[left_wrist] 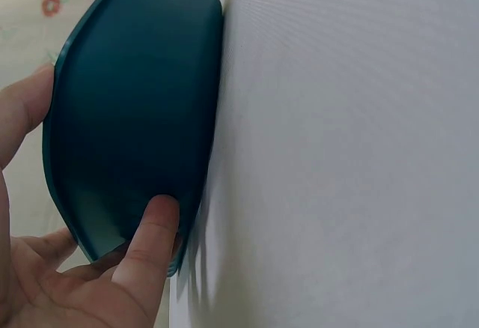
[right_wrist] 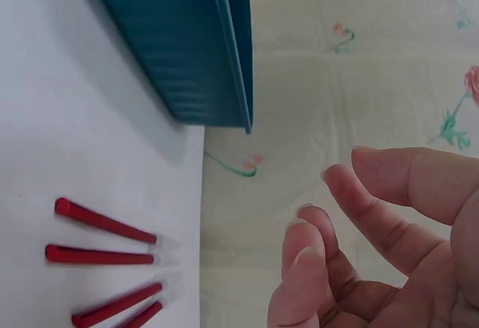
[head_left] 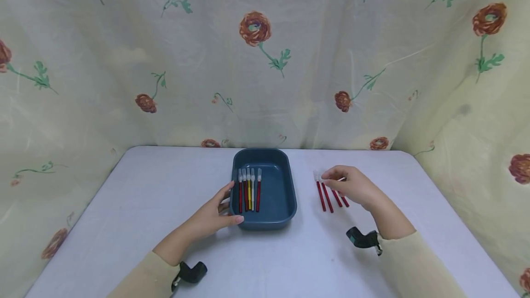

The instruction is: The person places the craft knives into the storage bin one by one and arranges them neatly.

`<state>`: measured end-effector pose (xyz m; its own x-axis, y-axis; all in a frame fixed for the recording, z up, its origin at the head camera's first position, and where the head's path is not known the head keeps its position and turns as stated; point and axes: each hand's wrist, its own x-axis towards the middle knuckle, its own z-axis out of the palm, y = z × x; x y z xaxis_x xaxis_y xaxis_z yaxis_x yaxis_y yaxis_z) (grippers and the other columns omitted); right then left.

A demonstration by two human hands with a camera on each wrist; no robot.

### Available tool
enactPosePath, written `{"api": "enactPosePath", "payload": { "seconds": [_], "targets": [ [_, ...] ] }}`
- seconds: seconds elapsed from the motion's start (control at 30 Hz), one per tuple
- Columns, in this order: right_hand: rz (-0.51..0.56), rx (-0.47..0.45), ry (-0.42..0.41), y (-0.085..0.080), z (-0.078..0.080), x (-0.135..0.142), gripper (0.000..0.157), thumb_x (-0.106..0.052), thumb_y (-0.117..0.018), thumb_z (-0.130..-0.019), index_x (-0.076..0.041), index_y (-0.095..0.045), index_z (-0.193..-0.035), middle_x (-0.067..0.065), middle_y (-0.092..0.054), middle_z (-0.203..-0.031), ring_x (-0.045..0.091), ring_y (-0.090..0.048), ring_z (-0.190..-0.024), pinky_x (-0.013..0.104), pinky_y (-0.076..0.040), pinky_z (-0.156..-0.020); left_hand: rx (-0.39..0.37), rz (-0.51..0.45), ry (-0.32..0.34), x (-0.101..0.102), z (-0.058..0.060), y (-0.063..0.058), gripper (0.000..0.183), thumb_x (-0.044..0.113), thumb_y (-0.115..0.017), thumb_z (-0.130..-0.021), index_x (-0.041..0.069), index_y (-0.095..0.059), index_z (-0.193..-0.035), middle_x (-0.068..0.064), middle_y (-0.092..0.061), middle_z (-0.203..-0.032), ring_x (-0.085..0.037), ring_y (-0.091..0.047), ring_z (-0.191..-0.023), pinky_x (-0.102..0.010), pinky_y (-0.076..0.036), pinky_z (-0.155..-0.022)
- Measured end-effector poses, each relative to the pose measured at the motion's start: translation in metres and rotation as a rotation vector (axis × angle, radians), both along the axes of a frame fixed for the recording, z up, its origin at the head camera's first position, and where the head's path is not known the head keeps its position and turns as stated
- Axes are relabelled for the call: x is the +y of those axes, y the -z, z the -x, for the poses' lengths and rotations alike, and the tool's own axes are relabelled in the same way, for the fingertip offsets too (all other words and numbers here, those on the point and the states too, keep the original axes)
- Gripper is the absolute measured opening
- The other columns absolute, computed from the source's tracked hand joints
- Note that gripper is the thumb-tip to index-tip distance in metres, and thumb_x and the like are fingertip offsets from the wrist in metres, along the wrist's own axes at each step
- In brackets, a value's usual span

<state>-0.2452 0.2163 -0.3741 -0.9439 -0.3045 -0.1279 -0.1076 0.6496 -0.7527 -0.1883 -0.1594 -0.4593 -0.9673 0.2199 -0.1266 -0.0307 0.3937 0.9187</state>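
Observation:
My left hand (head_left: 217, 210) holds the near left corner of a dark blue tray (head_left: 281, 223), thumb at the front rim and fingers along the left side. In the left wrist view, the fingers press the tray's outer wall (left_wrist: 135, 96). Several slim sticks (head_left: 249, 192) with translucent tips lie side by side in the tray's left half; most are red, others yellow and white. Over the translucent ends of several red sticks (head_left: 327, 197) on the table hovers my right hand (head_left: 352, 183). In the right wrist view its fingers are loosely bent, thumb apart, holding nothing.
A white-covered table (head_left: 174, 169) carries everything. Behind and beside it hangs a pale flowered cloth (head_left: 306, 59). Black wrist cameras sit at the left cuff (head_left: 192, 272) and the right cuff (head_left: 363, 238).

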Motion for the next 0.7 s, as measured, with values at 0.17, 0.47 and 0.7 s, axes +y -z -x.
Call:
{"api": "enactPosePath", "payload": {
  "seconds": [0.17,0.47,0.7],
  "targets": [
    [0.019,-0.01,0.019,0.008,0.002,0.013,0.03,-0.02,-0.061,-0.101,0.0,-0.064,-0.123,0.015,-0.063,-0.109,0.032,-0.057,-0.097,0.041,-0.054,-0.081,0.005,0.0,0.009,0.0,0.001,0.001,0.103,0.032,-0.085,-0.082,0.027,-0.02,-0.161,-0.018,-0.028,-0.161,-0.042,-0.035,-0.143,-0.051,-0.043,-0.106],
    [0.038,-0.039,0.075,0.03,0.011,0.031,0.029,-0.013,-0.058,-0.101,0.005,-0.061,-0.123,0.016,-0.062,-0.108,0.032,-0.058,-0.098,0.046,-0.056,-0.084,-0.011,0.012,-0.011,0.001,0.0,-0.001,0.103,0.033,-0.085,-0.081,0.029,-0.021,-0.161,-0.016,-0.027,-0.162,-0.041,-0.035,-0.143,-0.051,-0.044,-0.106],
    [0.037,-0.052,0.134,0.049,0.019,0.039,0.028,-0.013,-0.06,-0.1,0.004,-0.061,-0.123,0.014,-0.059,-0.108,0.028,-0.059,-0.093,0.038,-0.056,-0.079,-0.013,0.022,-0.017,0.002,-0.001,-0.003,0.103,0.033,-0.086,-0.081,0.03,-0.021,-0.161,-0.016,-0.028,-0.162,-0.041,-0.036,-0.143,-0.052,-0.044,-0.105]
  ]
}}
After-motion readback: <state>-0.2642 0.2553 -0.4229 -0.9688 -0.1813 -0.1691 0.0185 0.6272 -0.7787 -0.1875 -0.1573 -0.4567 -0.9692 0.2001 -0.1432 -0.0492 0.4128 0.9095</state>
